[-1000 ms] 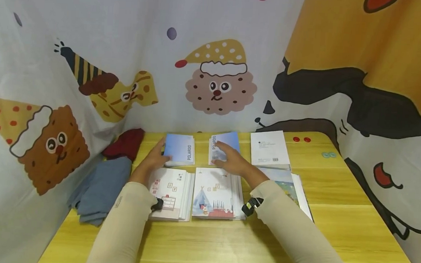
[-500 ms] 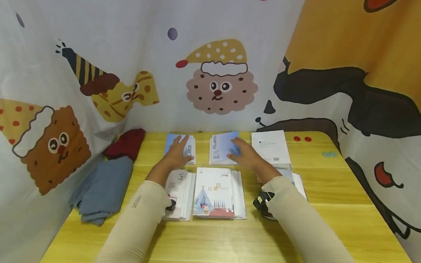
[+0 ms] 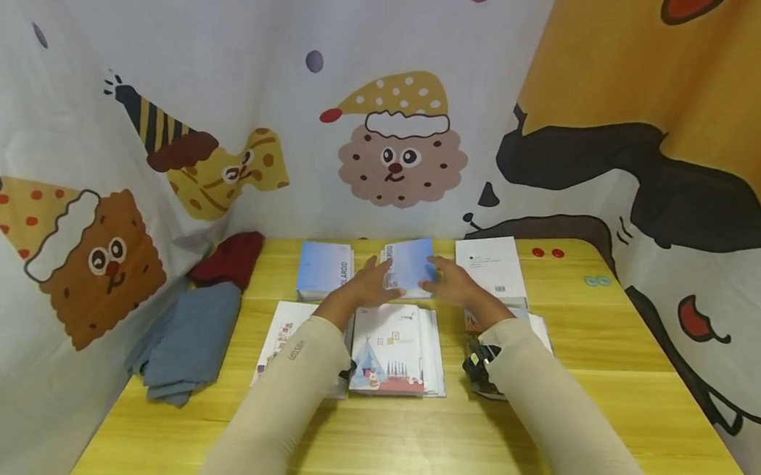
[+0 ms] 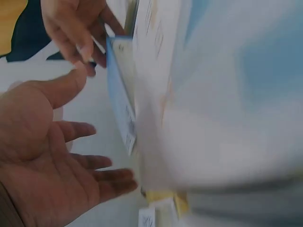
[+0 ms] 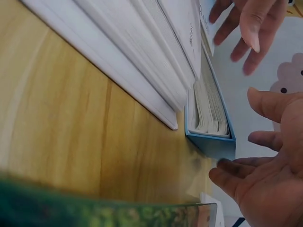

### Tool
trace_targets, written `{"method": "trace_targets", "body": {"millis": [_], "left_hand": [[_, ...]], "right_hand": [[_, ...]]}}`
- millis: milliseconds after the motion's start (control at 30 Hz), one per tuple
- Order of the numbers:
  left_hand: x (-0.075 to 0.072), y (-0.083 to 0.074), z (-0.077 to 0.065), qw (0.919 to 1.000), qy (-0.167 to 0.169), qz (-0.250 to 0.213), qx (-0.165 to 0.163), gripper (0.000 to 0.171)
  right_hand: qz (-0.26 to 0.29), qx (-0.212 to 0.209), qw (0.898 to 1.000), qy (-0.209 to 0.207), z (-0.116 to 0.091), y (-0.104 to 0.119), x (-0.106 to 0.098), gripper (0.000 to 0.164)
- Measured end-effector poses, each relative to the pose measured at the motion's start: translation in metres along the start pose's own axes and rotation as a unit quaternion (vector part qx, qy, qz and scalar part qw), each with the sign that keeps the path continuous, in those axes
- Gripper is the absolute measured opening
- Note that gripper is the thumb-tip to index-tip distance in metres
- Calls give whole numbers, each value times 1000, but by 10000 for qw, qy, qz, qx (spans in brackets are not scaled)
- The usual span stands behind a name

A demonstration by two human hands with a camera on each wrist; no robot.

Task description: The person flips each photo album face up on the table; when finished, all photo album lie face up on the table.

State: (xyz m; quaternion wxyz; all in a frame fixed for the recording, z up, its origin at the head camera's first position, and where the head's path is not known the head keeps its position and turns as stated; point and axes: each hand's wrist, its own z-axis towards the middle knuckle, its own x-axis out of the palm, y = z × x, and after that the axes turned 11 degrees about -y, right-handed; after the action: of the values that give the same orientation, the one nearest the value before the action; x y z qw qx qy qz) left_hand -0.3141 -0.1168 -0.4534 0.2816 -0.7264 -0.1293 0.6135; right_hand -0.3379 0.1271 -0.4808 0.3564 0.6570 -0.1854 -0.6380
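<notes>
In the back row a blue "POLAROID" photo album (image 3: pixel 407 263) lies between my hands; its page edges show in the right wrist view. My left hand (image 3: pixel 369 286) hovers over its left side, fingers spread. Beside its right edge is my right hand (image 3: pixel 455 281), fingers relaxed, holding nothing. Another blue album (image 3: pixel 320 266) lies to the left. A white album (image 3: pixel 490 264) lies face down at the right. In front, my left forearm partly covers a white album (image 3: pixel 276 333). The album with a tent picture (image 3: pixel 386 354) lies beside it. My right forearm hides most of another album (image 3: pixel 538 326).
A folded grey-blue cloth (image 3: pixel 194 335) and a dark red cloth (image 3: pixel 230 259) lie at the table's left edge. Red buttons (image 3: pixel 547 253) and pale green buttons (image 3: pixel 596 280) sit at the back right. A printed curtain (image 3: pixel 274 56) hangs behind the wooden table (image 3: pixel 407 450).
My left hand has moved right, from the left blue album across to the second one. My right hand has shifted slightly right, from the second album's left side to its right edge.
</notes>
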Motion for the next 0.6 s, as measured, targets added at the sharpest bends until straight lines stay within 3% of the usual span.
{"method": "trace_targets", "body": {"millis": [200, 333, 600], "left_hand": [[13, -8, 1, 9988, 395, -169, 235, 88], [18, -6, 1, 9979, 399, -442, 250, 91], [20, -8, -2, 9978, 319, -548, 172, 94]], "right_hand": [[211, 196, 9993, 219, -1, -2, 3, 75], [252, 184, 9993, 214, -3, -1, 3, 74], [684, 283, 9972, 69, -7, -1, 2, 76]]}}
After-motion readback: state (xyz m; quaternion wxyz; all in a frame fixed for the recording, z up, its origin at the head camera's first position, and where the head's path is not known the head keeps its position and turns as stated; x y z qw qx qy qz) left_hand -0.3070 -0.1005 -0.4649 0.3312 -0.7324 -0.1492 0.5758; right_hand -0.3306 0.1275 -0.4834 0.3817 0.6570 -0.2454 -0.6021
